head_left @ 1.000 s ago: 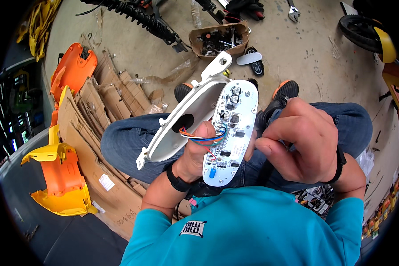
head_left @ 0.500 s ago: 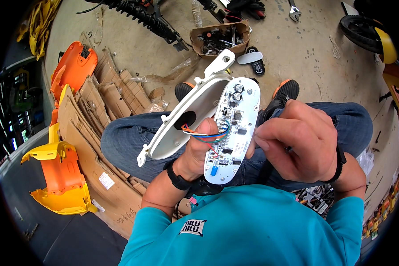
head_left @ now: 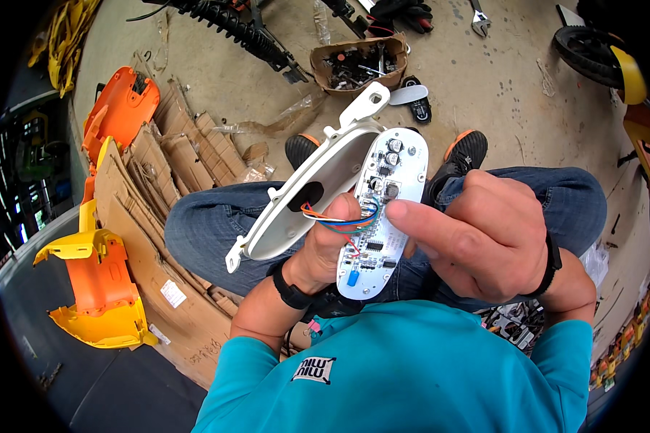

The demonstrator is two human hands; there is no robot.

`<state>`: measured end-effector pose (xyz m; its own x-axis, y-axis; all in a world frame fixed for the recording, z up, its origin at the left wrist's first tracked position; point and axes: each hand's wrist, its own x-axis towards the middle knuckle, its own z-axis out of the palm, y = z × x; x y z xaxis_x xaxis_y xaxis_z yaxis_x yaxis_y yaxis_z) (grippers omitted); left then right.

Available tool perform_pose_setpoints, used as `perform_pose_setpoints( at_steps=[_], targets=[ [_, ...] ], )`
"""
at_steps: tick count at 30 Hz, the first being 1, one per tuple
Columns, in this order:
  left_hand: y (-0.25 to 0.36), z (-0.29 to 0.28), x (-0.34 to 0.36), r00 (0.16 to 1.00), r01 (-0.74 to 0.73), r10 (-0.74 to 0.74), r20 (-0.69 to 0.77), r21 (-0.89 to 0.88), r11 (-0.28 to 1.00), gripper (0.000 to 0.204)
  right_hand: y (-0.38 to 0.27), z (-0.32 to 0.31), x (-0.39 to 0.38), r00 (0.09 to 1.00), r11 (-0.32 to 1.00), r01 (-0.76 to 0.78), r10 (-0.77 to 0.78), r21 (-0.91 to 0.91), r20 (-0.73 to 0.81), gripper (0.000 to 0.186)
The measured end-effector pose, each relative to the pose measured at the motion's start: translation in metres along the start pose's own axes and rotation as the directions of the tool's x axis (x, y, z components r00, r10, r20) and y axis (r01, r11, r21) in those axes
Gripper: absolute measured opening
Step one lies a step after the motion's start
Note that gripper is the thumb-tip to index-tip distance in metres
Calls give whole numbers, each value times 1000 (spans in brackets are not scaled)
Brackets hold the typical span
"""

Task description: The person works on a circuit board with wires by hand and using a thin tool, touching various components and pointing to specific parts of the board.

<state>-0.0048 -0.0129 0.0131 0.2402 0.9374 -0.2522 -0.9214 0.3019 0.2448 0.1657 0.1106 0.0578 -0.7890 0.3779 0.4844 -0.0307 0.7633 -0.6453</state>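
Note:
My left hand (head_left: 328,245) grips a long oval circuit board (head_left: 384,245), white with several black chips, round capacitors and a blue part near its lower end. Its thumb presses by a bundle of coloured wires (head_left: 339,221) that loops from the board into a dark round hole in a white plastic housing (head_left: 282,229). That housing stands tilted just left of the board, its hollow side toward it. My right hand (head_left: 484,238) is over the board's right edge, index finger stretched out with its tip at the middle of the board. Its other fingers are curled and hold nothing visible.
Flattened cardboard (head_left: 144,252) lies at the left with orange and yellow plastic covers (head_left: 97,281). Beyond my feet are a cardboard box of small parts (head_left: 357,66), an adjustable wrench (head_left: 479,20) and dark gloves (head_left: 404,13). A wheel (head_left: 588,54) stands at far right.
My right index finger has straightened and moved left onto the board from beside it. The board and housing have shifted slightly to the right.

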Motion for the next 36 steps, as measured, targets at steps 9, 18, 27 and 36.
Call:
perform_pose_setpoints(
  at_steps=[9, 18, 27, 36],
  targets=[
    [4, 5, 1, 998, 47, -42, -57, 81, 996, 73, 1, 1, 1, 1000, 999, 24, -24, -21, -13, 59],
    [4, 9, 3, 998, 47, -46, -32, 26, 999, 65, 1, 0, 1, 1000, 999, 27, -27, -17, -1, 58],
    [3, 8, 3, 998, 38, -36, -48, 27, 999, 71, 1, -3, 0, 1000, 999, 30, -30, -14, 8, 55],
    [1, 3, 0, 999, 20, -21, -30, -19, 1000, 72, 0, -2, 0, 999, 1000, 13, -13, -8, -33, 42]
  ],
)
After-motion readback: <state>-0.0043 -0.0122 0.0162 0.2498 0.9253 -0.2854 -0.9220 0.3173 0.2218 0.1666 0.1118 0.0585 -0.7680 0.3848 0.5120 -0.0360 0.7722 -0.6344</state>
